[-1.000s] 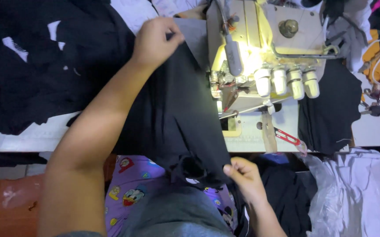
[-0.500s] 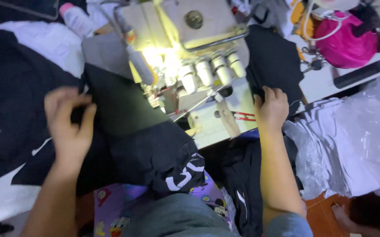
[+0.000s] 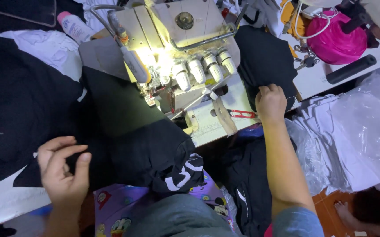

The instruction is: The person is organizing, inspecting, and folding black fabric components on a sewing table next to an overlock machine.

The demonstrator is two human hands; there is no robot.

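My left hand [image 3: 62,171] hovers at the lower left over the edge of a black garment [image 3: 146,149] that drapes off the table; its fingers are loosely curled, thumb apart, with nothing seen in them. The garment has white print near its hanging fold. My right hand [image 3: 270,103] is closed on the near edge of a pile of black fabric pieces [image 3: 264,57] to the right of a cream overlock sewing machine [image 3: 185,39], whose lamp is lit.
Red thread snips [image 3: 242,115] lie on the machine bed by my right hand. A pink round object [image 3: 335,37] and a black cylinder [image 3: 351,69] sit at the back right, with a white-and-pink bottle [image 3: 73,26] and white cloth [image 3: 49,48] at the back left. Clear plastic bags [image 3: 365,131] hang at the right. Another person's foot [image 3: 343,210] shows bottom right.
My left hand has pulled back from the machine to the lower left and loosened off the black garment. My right hand went from the garment's lower edge up to the black pile.
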